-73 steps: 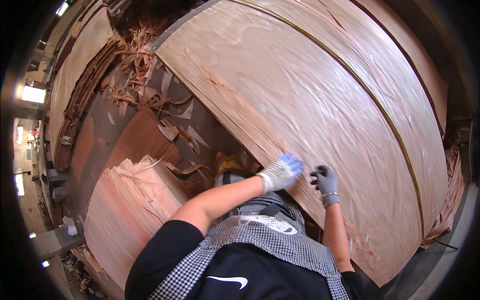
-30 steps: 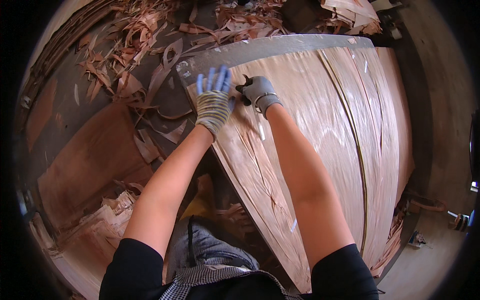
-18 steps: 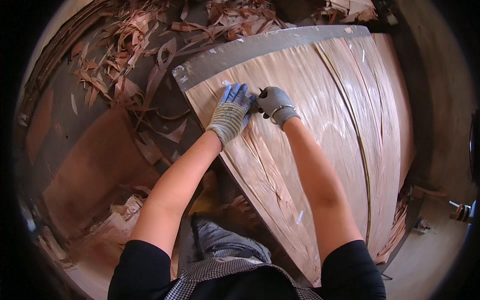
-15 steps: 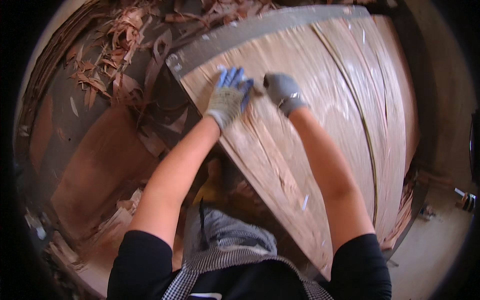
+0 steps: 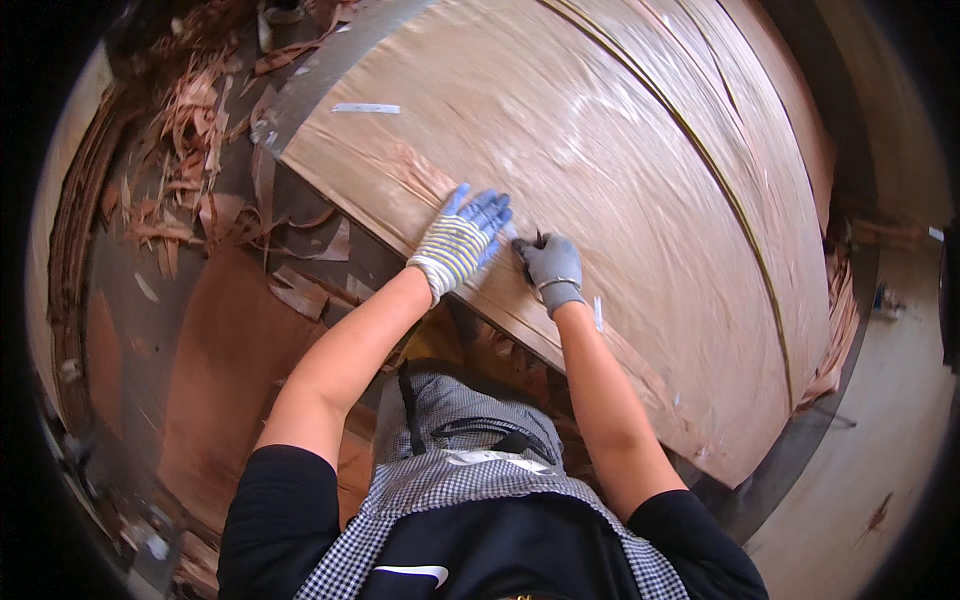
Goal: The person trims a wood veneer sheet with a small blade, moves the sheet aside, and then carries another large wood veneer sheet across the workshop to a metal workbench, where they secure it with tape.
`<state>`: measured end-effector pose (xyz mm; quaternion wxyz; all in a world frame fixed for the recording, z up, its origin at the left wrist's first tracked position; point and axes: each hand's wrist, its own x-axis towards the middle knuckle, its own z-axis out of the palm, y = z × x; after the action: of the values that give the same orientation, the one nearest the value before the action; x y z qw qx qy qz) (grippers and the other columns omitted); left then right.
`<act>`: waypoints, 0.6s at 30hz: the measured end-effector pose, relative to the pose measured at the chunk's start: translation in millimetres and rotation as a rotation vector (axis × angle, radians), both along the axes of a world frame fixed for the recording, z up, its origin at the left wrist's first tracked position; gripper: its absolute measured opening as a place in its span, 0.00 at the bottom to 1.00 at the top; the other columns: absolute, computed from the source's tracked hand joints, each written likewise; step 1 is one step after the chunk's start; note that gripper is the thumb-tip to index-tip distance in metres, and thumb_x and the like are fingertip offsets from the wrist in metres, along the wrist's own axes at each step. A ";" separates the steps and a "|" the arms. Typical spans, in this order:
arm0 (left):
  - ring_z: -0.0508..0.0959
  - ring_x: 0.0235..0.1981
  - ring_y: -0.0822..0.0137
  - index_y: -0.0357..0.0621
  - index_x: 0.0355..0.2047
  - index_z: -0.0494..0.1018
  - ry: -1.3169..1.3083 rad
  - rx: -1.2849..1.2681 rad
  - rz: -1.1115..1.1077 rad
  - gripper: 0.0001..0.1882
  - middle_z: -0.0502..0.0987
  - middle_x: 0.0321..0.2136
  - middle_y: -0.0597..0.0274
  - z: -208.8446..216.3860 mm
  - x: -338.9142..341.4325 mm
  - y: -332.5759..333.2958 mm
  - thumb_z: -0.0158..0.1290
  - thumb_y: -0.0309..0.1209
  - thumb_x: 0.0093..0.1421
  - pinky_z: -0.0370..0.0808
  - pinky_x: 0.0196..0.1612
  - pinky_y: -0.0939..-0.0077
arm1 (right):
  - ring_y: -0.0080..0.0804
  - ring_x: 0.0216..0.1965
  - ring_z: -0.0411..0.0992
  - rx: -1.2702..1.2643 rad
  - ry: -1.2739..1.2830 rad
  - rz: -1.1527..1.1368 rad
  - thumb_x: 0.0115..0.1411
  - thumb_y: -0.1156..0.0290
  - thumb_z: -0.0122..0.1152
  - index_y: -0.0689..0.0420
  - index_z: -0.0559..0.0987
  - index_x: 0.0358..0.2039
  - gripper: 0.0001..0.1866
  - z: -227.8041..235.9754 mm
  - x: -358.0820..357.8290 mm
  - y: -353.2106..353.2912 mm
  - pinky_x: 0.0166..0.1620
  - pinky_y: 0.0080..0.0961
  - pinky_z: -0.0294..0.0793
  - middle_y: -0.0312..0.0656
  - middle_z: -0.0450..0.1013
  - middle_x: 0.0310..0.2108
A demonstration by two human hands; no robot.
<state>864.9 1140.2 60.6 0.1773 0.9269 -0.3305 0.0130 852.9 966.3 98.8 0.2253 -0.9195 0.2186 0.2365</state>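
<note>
- Torn veneer scraps (image 5: 190, 130) lie heaped on the dark floor at upper left (curled, reddish-brown).
- A flat brown sheet (image 5: 240, 390) lies lower left.
- A grey metal strip (image 5: 320, 70) borders the scraps.

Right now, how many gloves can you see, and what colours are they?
Blue and white striped glove: 1, on the left hand, lying flat on the big veneer sheet.
Grey glove: 1, on the right hand, closed in a grip on a small dark tool that is too small to make out.
Total: 2 gloves.
</note>
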 end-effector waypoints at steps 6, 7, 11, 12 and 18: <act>0.54 0.63 0.55 0.47 0.57 0.61 0.035 0.182 -0.099 0.34 0.55 0.62 0.57 31.3 -44.6 -46.5 0.52 0.47 0.52 0.42 0.64 0.50 | 0.50 0.31 0.74 0.008 0.104 -0.087 0.48 0.56 0.62 0.60 0.78 0.23 0.18 17.9 -124.1 -95.8 0.37 0.39 0.71 0.53 0.75 0.26; 0.54 0.63 0.55 0.47 0.57 0.61 0.039 0.162 -0.333 0.36 0.57 0.61 0.56 37.6 -65.3 -64.5 0.53 0.50 0.50 0.43 0.64 0.49 | 0.50 0.31 0.73 0.031 0.078 -0.099 0.48 0.57 0.62 0.61 0.78 0.23 0.17 18.4 -146.2 -106.2 0.36 0.39 0.71 0.53 0.74 0.26; 0.61 0.59 0.55 0.45 0.50 0.67 0.050 0.110 -0.574 0.29 0.64 0.55 0.55 30.5 -113.0 -102.4 0.56 0.41 0.47 0.53 0.62 0.55 | 0.51 0.31 0.73 0.082 -0.023 -0.102 0.48 0.59 0.62 0.61 0.77 0.23 0.16 26.0 -238.4 -143.1 0.36 0.40 0.71 0.53 0.74 0.26; 0.64 0.57 0.55 0.45 0.47 0.70 0.017 0.071 -0.537 0.24 0.68 0.53 0.55 21.5 -114.4 -105.2 0.55 0.37 0.48 0.56 0.61 0.56 | 0.51 0.31 0.73 0.083 -0.057 -0.068 0.48 0.59 0.61 0.61 0.76 0.24 0.15 29.9 -259.9 -152.1 0.36 0.41 0.71 0.53 0.73 0.26; 0.68 0.53 0.56 0.44 0.37 0.72 0.133 0.220 -0.610 0.16 0.71 0.48 0.57 54.6 -107.1 -138.0 0.55 0.33 0.47 0.60 0.58 0.58 | 0.52 0.34 0.72 0.184 -0.038 -0.223 0.49 0.62 0.58 0.56 0.75 0.31 0.12 20.2 -379.4 -190.8 0.37 0.42 0.71 0.52 0.74 0.29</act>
<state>757.8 1002.2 115.2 0.0932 0.7975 -0.5801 -0.1368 473.6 775.5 119.0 0.3377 -0.8693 0.2922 0.2117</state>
